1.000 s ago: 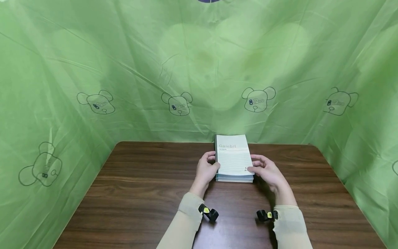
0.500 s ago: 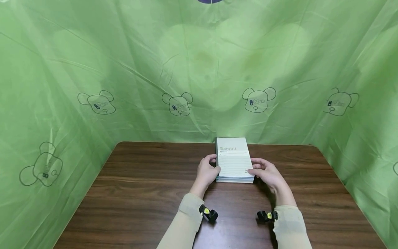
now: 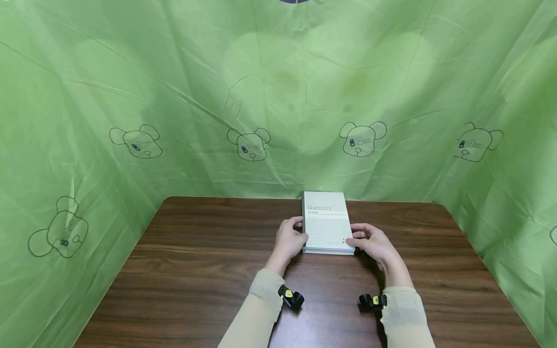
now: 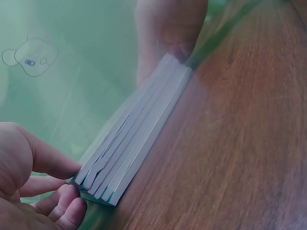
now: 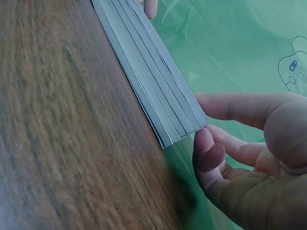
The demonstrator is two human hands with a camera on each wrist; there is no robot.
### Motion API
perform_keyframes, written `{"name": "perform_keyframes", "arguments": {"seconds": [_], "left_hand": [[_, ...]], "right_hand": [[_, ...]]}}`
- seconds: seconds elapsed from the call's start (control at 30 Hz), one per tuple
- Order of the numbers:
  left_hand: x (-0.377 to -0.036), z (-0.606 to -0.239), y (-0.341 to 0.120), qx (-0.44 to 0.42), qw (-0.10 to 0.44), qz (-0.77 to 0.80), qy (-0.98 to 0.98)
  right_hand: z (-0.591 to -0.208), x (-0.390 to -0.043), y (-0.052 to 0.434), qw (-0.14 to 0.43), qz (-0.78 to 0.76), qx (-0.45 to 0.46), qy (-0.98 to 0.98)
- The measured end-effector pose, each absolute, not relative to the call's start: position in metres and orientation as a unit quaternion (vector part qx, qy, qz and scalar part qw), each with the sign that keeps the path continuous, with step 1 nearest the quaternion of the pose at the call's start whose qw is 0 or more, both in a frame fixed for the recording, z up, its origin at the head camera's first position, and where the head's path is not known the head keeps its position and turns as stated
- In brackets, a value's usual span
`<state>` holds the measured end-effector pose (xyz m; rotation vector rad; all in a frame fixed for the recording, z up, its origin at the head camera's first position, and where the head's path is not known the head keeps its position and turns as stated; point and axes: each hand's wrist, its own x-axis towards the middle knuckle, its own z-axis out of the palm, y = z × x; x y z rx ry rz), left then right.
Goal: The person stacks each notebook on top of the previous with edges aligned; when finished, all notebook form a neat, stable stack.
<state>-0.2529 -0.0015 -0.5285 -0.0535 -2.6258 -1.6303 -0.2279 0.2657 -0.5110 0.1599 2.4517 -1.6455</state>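
Two hands are flanking a stack of notebooks [image 3: 327, 224] lying flat on the surface [image 3: 196, 270], near its far edge and just in front of the green sheet [image 3: 174, 96]. Judging from how the stack lies, the squaring-up is looking nearly done: in the head view the top cover sits aligned with the books beneath, though both wrist views show the near edges fanning slightly, so a little tidying seems to be left.

The left hand [image 3: 290, 238] is curling round the stack's left near corner, thumb on the cover and fingers [image 4: 57, 203] tucking against the side. The right hand [image 3: 373, 241] is mirroring it at the right near corner, thumb resting on top and fingers [image 5: 208, 153] bending in against the edge. Both are gripping the stack between them rather than lying spread. Both forearms, in pale sleeves, are reaching forward from the near edge, wrists low over the wood.
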Motion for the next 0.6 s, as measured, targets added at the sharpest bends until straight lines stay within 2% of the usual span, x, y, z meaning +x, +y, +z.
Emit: {"name": "perform_keyframes", "arguments": {"seconds": [0.6], "left_hand": [[-0.2506,-0.5244,-0.0009,-0.023,0.036,-0.496,-0.867]], "right_hand": [[-0.5060,-0.2268,0.2588,0.063,-0.526,0.055,0.846]]}}
